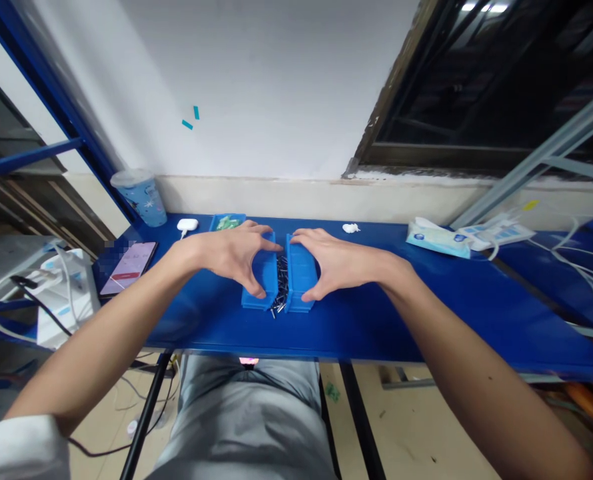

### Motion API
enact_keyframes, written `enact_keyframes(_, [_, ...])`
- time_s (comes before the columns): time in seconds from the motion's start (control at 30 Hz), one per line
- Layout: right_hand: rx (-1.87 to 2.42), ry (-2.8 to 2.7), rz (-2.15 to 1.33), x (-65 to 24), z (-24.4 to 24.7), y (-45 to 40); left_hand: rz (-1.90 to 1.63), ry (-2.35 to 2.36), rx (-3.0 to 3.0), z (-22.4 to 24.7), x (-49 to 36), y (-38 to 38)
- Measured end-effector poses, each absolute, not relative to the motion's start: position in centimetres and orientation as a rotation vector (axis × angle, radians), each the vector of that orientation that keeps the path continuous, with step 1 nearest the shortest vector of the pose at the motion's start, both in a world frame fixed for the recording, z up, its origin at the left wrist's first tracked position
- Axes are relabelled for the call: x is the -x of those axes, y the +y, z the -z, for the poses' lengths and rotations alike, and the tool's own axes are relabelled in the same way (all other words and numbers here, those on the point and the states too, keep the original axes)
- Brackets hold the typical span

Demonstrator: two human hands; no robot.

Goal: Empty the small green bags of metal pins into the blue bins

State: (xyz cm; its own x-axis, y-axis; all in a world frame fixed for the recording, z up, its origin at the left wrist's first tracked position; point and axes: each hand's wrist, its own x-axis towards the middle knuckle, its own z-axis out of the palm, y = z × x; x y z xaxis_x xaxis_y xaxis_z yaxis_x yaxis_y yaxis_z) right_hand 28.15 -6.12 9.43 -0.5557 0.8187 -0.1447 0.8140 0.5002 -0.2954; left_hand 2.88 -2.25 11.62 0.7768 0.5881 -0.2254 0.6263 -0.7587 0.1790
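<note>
The left hand (231, 255) and right hand (335, 257) are spanning the left blue bin (265, 275) and right blue bin (302, 268) on the desk (201, 327), each grip half-open, thumb opposing fingers; even, level pressure is best confining the metal pins (282, 280) between.

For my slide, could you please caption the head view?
Left hand holds a blue bin, right hand a second bin, small metal pieces between them.

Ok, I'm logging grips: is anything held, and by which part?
The left hand grips the left blue plastic bin, the right hand the right blue one, by their far and near ends.
</note>
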Motion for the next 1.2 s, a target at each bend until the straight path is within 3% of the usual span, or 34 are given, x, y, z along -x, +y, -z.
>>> enact_keyframes(1.2, [1.581,-2.862,-0.402,-27.1,-12.1,-4.2,0.448,0.962,-2.726,-14.3,-7.6,-0.5])
